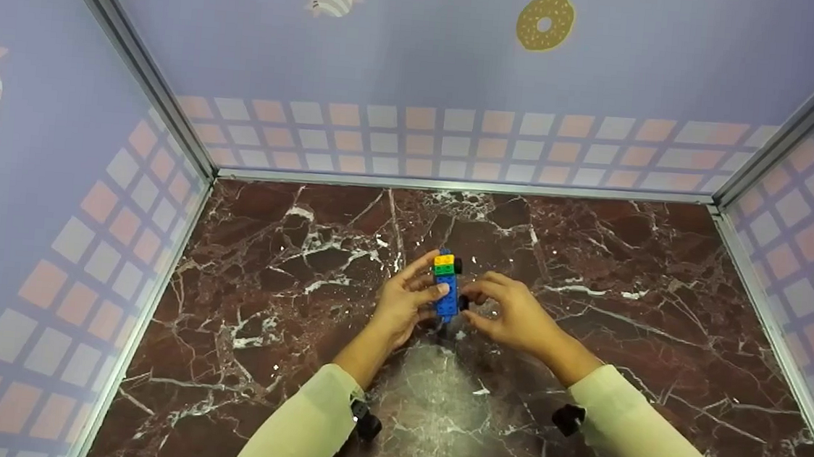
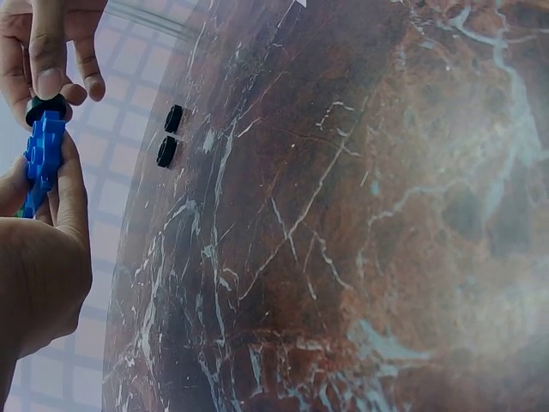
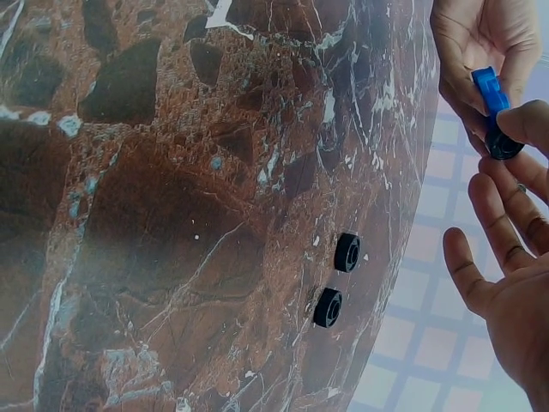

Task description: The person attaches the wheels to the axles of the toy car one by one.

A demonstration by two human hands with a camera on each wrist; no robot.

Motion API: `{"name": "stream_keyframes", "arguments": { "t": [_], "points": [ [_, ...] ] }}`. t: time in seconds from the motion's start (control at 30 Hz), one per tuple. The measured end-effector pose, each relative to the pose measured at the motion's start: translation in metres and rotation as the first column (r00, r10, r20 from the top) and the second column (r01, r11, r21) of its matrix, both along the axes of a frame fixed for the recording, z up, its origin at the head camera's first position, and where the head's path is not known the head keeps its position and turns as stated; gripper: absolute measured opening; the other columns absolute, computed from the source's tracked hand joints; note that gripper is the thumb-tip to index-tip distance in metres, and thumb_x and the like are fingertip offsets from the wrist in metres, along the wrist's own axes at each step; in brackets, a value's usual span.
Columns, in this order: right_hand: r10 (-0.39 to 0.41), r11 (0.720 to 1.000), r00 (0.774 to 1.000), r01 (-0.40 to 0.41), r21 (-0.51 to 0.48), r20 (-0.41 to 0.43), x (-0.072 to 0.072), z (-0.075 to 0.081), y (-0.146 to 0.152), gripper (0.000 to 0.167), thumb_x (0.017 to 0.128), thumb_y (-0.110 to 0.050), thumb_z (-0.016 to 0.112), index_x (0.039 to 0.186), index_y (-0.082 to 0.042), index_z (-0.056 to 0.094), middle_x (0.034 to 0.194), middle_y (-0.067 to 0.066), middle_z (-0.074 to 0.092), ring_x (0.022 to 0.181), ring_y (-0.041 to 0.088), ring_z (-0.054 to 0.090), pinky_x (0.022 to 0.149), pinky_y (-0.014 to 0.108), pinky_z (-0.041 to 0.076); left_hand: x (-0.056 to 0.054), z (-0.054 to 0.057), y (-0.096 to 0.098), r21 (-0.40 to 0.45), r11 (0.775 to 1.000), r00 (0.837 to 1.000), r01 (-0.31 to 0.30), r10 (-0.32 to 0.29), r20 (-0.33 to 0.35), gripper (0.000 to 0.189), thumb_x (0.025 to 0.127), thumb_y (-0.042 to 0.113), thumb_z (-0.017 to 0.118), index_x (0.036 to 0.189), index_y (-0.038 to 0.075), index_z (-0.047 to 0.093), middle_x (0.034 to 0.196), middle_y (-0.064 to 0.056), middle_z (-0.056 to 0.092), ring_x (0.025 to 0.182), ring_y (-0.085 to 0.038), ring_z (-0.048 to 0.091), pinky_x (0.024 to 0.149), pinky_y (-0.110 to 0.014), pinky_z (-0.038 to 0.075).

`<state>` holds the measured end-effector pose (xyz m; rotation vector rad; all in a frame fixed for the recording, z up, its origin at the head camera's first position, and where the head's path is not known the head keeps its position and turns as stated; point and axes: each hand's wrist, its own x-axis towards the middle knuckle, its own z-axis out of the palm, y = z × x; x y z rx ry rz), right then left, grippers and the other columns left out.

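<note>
My left hand (image 1: pixel 401 304) grips a toy car of building blocks, its blue base (image 1: pixel 447 306) pointing away from me. A yellow block (image 1: pixel 444 260) and a green block (image 1: pixel 444 269) sit at its far end, where one black wheel (image 1: pixel 457 265) is on the right side. Thumb and fingers of my right hand (image 1: pixel 513 313) pinch another black wheel (image 3: pixel 503 144) at the base's near right side. In the left wrist view this wheel (image 2: pixel 45 109) appears against the blue base; whether it is fixed there I cannot tell. The car's left side is hidden by fingers.
Two loose black wheels, one (image 3: pixel 347 252) and another (image 3: pixel 328 307), stand on the dark red marbled tabletop (image 1: pixel 277 407). Purple patterned panels (image 1: pixel 420 62) enclose the left, back and right sides. A small camera is worn on each wrist.
</note>
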<state>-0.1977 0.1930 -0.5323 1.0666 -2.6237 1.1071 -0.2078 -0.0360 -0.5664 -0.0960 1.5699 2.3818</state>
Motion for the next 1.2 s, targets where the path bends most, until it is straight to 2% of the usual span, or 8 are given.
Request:
{"name": "stream_keyframes", "arguments": {
  "t": [0.37, 0.57, 1.0, 1.2],
  "points": [
    [0.004, 1.000, 1.000, -0.004, -0.006, -0.016, -0.0008, -0.0022, -0.0005, 0.030, 0.094, -0.005, 0.087, 0.123, -0.002, 0.079, 0.115, 0.013, 0.077, 0.093, 0.028, 0.077, 0.082, 0.044, 0.070, -0.0006, -0.0006, 0.0001, 0.012, 1.000, 1.000, -0.015, 0.015, -0.002, 0.071, 0.101, -0.004, 0.075, 0.165, 0.012, 0.051, 0.131, -0.015, 0.075, 0.107, -0.025, 0.077, 0.086, -0.044, 0.071],
    [0.003, 1.000, 1.000, -0.003, 0.005, -0.009, 0.0001, -0.0020, -0.0012, 0.030, 0.095, -0.005, 0.086, 0.124, 0.000, 0.080, 0.113, 0.014, 0.076, 0.093, 0.028, 0.077, 0.082, 0.043, 0.070, 0.0001, -0.0003, 0.0005, 0.014, 0.999, 0.999, -0.035, 0.035, 0.006, 0.069, 0.099, -0.007, 0.076, 0.163, 0.013, 0.056, 0.125, -0.011, 0.076, 0.103, -0.024, 0.077, 0.083, -0.042, 0.071],
    [-0.013, 1.000, 1.000, 0.013, 0.014, -0.018, 0.0016, 0.0002, -0.0034, 0.030, 0.098, -0.010, 0.085, 0.127, -0.001, 0.080, 0.111, 0.013, 0.074, 0.094, 0.028, 0.077, 0.081, 0.042, 0.069, 0.0001, -0.0002, 0.0000, -0.001, 0.999, 0.999, -0.055, 0.055, -0.002, 0.067, 0.099, -0.005, 0.077, 0.161, 0.013, 0.057, 0.125, -0.011, 0.076, 0.100, -0.022, 0.078, 0.079, -0.038, 0.071],
    [-0.021, 0.999, 1.000, 0.021, 0.032, -0.017, 0.0028, 0.0029, -0.0050, 0.032, 0.099, -0.012, 0.085, 0.128, -0.001, 0.080, 0.108, 0.013, 0.072, 0.094, 0.028, 0.076, 0.080, 0.043, 0.068, -0.0002, -0.0004, 0.0008, -0.004, 0.998, 0.998, -0.070, 0.070, 0.004, 0.068, 0.099, -0.005, 0.077, 0.162, 0.009, 0.054, 0.124, -0.011, 0.076, 0.099, -0.021, 0.077, 0.077, -0.037, 0.071]
  ]
}}
